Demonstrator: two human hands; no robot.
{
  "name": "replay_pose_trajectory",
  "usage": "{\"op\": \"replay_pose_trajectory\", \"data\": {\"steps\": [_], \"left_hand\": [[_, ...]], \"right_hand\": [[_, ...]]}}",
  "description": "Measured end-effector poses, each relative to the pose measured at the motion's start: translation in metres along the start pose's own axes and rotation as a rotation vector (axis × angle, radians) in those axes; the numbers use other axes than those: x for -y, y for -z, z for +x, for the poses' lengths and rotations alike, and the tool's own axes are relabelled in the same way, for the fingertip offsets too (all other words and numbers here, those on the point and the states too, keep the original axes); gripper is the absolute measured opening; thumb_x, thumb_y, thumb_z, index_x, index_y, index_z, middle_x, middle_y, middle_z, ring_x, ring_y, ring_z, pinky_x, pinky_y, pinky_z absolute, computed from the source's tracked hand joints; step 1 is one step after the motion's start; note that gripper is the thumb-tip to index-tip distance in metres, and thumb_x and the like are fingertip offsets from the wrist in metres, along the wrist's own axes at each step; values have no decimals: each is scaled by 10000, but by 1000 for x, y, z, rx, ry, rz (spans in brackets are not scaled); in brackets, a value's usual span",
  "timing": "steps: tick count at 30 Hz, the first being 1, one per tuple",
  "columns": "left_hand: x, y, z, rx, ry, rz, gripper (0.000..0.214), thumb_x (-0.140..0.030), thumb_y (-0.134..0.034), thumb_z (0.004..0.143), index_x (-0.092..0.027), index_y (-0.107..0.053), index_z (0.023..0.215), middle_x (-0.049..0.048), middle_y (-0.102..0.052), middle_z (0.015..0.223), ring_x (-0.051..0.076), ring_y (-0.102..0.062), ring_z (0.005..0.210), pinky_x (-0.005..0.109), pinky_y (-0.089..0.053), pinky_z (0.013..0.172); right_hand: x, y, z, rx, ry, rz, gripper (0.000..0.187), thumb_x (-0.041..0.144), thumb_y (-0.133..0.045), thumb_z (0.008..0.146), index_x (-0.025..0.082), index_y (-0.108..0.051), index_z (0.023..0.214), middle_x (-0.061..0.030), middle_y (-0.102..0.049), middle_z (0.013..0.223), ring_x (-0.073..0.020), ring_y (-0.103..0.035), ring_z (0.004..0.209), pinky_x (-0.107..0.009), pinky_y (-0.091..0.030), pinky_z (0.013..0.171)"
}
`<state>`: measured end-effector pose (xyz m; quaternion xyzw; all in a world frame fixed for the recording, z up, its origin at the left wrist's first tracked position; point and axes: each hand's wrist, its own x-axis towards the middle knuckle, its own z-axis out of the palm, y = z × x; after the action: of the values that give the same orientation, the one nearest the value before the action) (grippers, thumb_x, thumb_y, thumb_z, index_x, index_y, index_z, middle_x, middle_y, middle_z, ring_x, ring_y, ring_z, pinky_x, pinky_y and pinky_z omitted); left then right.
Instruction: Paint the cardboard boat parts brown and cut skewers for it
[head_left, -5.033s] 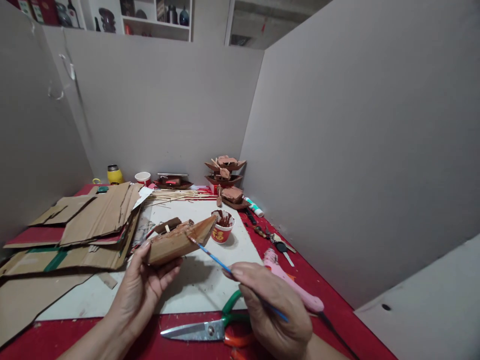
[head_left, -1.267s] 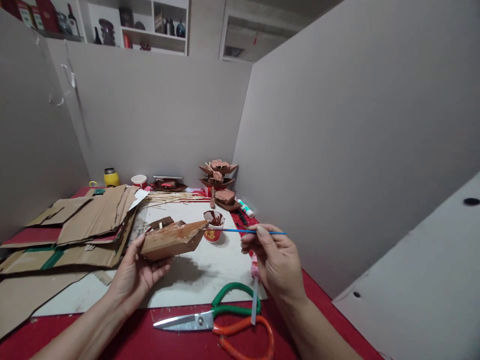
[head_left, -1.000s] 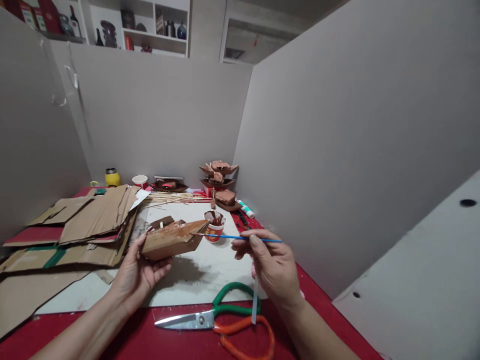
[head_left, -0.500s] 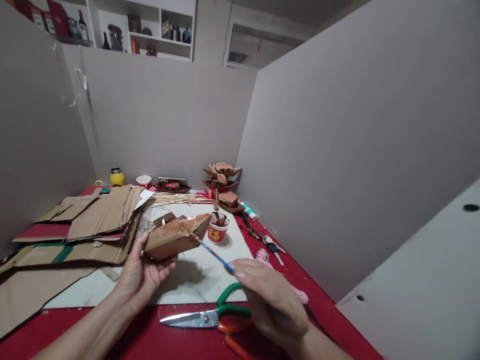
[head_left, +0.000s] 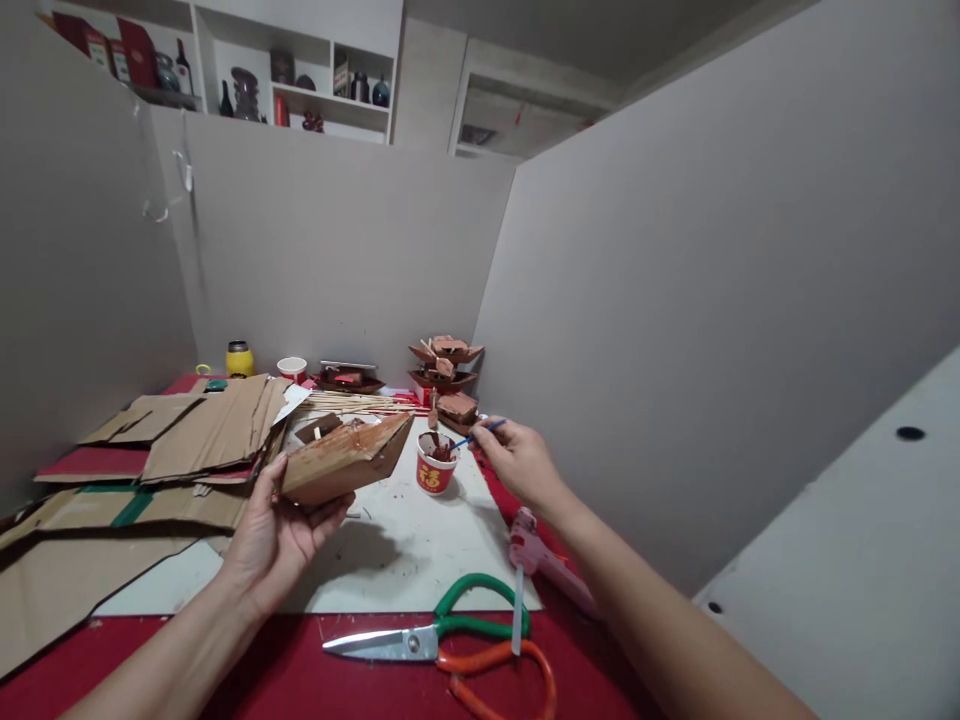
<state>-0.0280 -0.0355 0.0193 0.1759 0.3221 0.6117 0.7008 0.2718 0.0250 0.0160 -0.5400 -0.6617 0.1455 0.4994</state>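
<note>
My left hand (head_left: 289, 535) grips a cardboard model boat (head_left: 349, 462) from below, tilted above the white board. Wet brown paint covers part of its upper side. A thin blue paintbrush (head_left: 486, 430) is pinched in my right hand (head_left: 521, 462). Its tip reaches into a red and white paper cup (head_left: 436, 472) with brown paint smeared inside. Behind the boat lies a small brown-painted piece (head_left: 319, 428), partly hidden.
Scissors (head_left: 420, 643) with green and orange handles lie at the front, beside a pink glue gun (head_left: 551, 565). Cardboard sheets (head_left: 202, 440) are piled at the left. Wooden sticks (head_left: 360, 402) and stacked brown model boats (head_left: 446, 365) stand at the back.
My right hand has moved the paintbrush off the boat, forward and right to the paper cup. The boat stays in my left hand, and the glue gun is now uncovered.
</note>
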Motion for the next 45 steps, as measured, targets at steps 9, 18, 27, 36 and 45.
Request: {"op": "replay_pose_trajectory", "data": {"steps": [9,18,27,36,45], "left_hand": [[-2,0,1,-34,3,-9,410,-305,-549,970,-124,-543,1338,146,-745,953,253,-767,731,343,-664,596],[1,2,2,-42,-17,0,358,-327,-552,977,-133,-568,1277,125,-754,925,250,-768,693,327,-658,567],[7,7,9,-85,-22,21,399,-299,-597,956,-169,-550,1331,120,-738,971,248,-774,762,329,-664,595],[14,10,10,-82,2,36,362,-280,-596,957,-148,-549,1291,116,-741,953,269,-781,727,341,-673,593],[14,6,7,-54,19,30,372,-290,-573,970,-100,-547,1289,150,-740,993,268,-776,736,348,-673,611]], "right_hand": [[-9,-23,13,208,-86,-32,305,337,-642,986,181,-637,1249,-87,-663,1262,-234,-686,1040,-435,-590,874],[-8,1,-6,-38,-125,205,251,356,-633,993,150,-662,1134,-52,-707,1058,-173,-704,849,-355,-603,743],[7,9,-31,-347,-130,498,441,564,-815,741,142,-726,827,-54,-764,691,-121,-607,507,-230,-484,449],[46,2,-68,-386,-58,677,333,507,-821,770,187,-768,848,-51,-780,699,-150,-674,549,-262,-561,512],[48,-12,-74,-423,-24,694,279,473,-790,833,204,-768,900,-36,-791,720,-166,-717,592,-270,-578,537]]}}
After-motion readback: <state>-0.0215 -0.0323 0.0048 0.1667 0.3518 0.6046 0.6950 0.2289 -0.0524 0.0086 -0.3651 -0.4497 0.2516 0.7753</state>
